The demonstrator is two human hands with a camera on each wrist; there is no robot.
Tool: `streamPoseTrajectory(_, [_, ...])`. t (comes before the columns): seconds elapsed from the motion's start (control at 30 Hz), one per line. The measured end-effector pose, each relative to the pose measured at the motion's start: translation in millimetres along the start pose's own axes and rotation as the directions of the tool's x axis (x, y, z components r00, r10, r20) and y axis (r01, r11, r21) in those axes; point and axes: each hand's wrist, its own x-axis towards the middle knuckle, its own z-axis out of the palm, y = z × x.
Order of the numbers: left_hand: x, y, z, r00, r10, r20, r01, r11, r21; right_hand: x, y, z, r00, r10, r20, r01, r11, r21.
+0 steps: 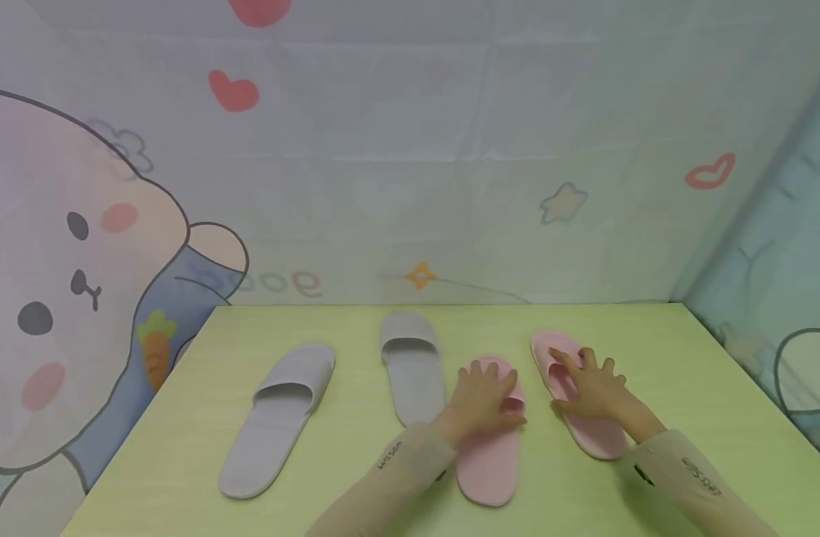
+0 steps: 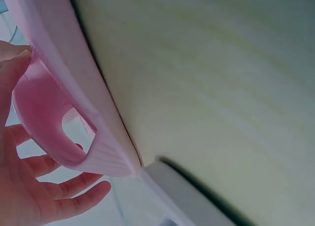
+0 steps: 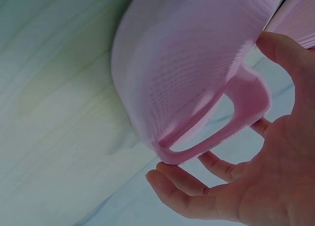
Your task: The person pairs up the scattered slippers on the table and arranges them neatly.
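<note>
My left hand [image 1: 480,399] is spread over the strap of one pink slipper [image 1: 488,470]. In the left wrist view the thumb of that hand [image 2: 24,181] touches the side of the slipper [image 2: 54,103], while the other fingers extend loosely past the strap. Further right, my right hand [image 1: 594,388] spans the second pink slipper [image 1: 598,436]. Seen from the right wrist, the thumb of this hand [image 3: 266,167] meets the edge of the slipper [image 3: 187,73], with spread fingers beside the strap. Both pink slippers lie on the table, toes toward the back.
Two grey slippers lie to the left: one [image 1: 265,440] slanted at the far left, one [image 1: 412,380] close beside the left forearm. The table [image 1: 181,418] is yellow-green. A printed cloth [image 1: 383,149] with hearts and a cartoon animal hangs behind it.
</note>
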Motion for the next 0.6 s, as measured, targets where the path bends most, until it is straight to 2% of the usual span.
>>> streamPoseTrajectory(0.37, [-3.0, -0.6, -8.0, 0.999, 0.002, 0.032, -0.002, 1.000, 0.003, -6.2, -4.2, -5.5, 1.000, -0.007, 0.013, 0.007, 1.000, 0.000])
streamPoseTrajectory(0.6, [-6.2, -1.4, -11.6, 0.997, 0.002, 0.076, 0.002, 0.999, -0.046, -8.7, -4.5, -5.4, 1.000, -0.011, 0.013, 0.011, 1.000, 0.005])
